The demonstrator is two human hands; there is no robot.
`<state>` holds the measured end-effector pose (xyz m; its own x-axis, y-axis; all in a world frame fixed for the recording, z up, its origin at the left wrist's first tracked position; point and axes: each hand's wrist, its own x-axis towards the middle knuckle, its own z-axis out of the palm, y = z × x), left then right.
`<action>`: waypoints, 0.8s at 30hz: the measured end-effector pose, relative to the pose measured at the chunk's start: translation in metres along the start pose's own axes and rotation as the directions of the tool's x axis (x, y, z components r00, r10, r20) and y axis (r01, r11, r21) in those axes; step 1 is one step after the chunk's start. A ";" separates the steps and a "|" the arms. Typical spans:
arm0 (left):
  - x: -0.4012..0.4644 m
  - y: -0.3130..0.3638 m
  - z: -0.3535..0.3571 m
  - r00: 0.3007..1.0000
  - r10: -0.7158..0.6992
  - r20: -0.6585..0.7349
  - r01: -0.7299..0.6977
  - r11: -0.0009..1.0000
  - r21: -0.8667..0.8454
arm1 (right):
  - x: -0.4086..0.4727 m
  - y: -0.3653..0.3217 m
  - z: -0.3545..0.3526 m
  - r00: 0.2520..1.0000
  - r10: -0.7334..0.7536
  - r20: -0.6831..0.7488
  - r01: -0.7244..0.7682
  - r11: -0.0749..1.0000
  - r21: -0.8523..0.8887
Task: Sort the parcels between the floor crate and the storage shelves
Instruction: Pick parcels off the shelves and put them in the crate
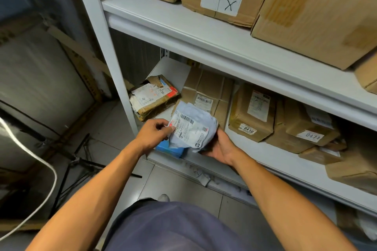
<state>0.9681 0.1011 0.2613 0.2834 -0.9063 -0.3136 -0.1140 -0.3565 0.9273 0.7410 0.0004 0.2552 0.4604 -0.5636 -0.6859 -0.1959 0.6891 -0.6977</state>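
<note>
I hold a pale grey soft parcel [193, 126] with a white shipping label in front of the lower shelf [271, 155] of the white storage rack. My left hand [155, 133] pinches its left edge at the label. Under its right side, my right hand [219, 147] cups the parcel with fingers curled beneath it. A blue parcel [170, 150] lies on the shelf edge just below the grey one. The floor crate is not in view.
The lower shelf holds a torn taped box [153, 96], a brown wrapped box [206, 91] and several labelled cardboard boxes [253, 112] to the right. The upper shelf [204, 32] carries large cartons [318, 12]. A rack post [106, 47], a white cable [40, 161] and a tripod [77, 161] are at left.
</note>
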 end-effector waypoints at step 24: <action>0.061 -0.012 -0.037 0.706 -0.594 -0.386 0.166 0.668 -0.726 | 0.034 -0.032 0.034 0.993 -0.052 -0.108 0.067 0.987 0.143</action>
<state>1.0220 0.0580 0.2388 0.6350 -0.3403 -0.6935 0.6618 -0.2235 0.7156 0.7925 -0.0258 0.2611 0.3736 -0.6446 -0.6670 -0.0387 0.7076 -0.7056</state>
